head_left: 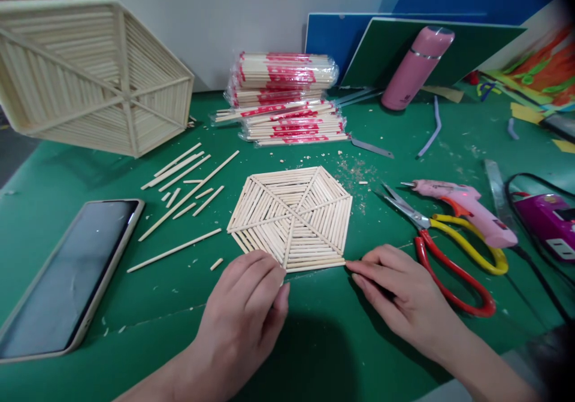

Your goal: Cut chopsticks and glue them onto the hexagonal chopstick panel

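A hexagonal panel of thin wooden sticks (pixel 309 234) lies flat on the green table, its rows divided by spokes that meet in the middle. My left hand (pixel 245 306) is closed at the panel's lower corner, its fingertips partly hidden behind the knuckles. At the lower right corner, my right hand (pixel 399 294) has thumb and index finger at the end of the outermost wooden stick (pixel 317 265). That stick runs along the near edge between my two hands. Loose stick pieces (pixel 188 195) of several lengths are scattered left of the panel.
A larger stick-built hexagonal frame (pixel 126 96) stands at back left, near a phone (pixel 67 276). Wrapped stick bundles (pixel 287 102) and a pink flask (pixel 417 69) stand behind. Scissors (pixel 422 222), a pink glue gun (pixel 467 207) and a blade (pixel 372 148) lie to the right.
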### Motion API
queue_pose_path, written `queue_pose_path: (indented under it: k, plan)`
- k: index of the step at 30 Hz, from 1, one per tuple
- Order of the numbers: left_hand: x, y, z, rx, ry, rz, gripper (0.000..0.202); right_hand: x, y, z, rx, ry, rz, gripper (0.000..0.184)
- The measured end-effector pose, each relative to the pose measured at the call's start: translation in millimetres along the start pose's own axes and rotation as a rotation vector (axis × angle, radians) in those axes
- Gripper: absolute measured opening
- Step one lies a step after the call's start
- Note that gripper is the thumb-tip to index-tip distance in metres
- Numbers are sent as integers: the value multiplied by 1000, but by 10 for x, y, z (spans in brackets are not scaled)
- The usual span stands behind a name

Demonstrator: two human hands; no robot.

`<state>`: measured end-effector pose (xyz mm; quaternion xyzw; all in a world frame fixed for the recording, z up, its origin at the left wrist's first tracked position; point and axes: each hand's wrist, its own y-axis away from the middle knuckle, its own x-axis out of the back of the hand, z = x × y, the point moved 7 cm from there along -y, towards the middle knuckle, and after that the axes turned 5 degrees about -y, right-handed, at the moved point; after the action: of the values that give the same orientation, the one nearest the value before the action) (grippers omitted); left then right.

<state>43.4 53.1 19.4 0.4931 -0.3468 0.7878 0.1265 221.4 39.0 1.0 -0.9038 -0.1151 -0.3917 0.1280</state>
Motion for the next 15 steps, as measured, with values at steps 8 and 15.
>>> queue_pose_path:
  k: [8, 15]
  plan:
    - [-3, -5, 0, -21, -16, 21, 18, -5, 17, 32, 8, -33, 8, 21]
    - [52, 25, -97, 78, 13, 104, 20, 41, 10, 51, -38, -132, 99, 21]
